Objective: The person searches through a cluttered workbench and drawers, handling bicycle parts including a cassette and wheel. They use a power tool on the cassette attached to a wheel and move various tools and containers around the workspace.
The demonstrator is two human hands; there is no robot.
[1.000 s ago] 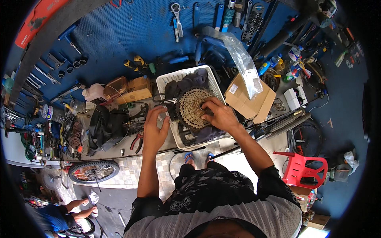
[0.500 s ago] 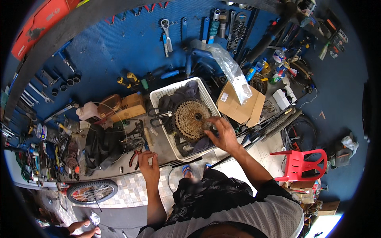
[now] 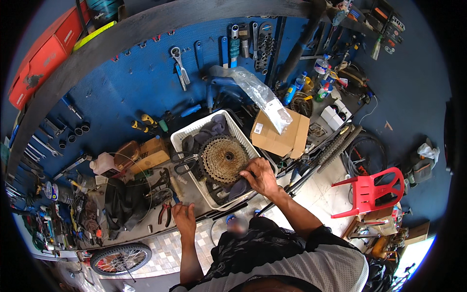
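Note:
A large, rust-brown bicycle cassette (image 3: 221, 158) lies in a white plastic basket (image 3: 213, 200), over dark cloths (image 3: 212, 127). My right hand (image 3: 262, 177) is at the cassette's right edge, thumb and fingers closed on its rim. Some of those fingertips are hidden behind the sprockets. My left hand (image 3: 185, 221) hovers by the bench's front edge, left of the basket, its fingers loosely bent and apart. Nothing shows in it. Closest to it are red-handled pliers (image 3: 165, 215). Black-handled scissors (image 3: 184, 162) rest over the basket's left rim.
A cardboard box (image 3: 279, 134) with a clear plastic bag (image 3: 258, 90) on it stands right of the basket. Black cloth or rubber (image 3: 121, 207) lies on the bench at left. Tools hang on the blue wall (image 3: 136, 73). A red chair (image 3: 372, 194) stands at right.
My right hand has closed in on the cassette's edge, its fingers nearer together. The left hand stays by the bench edge. The whole view has shifted, with the basket lower and further left.

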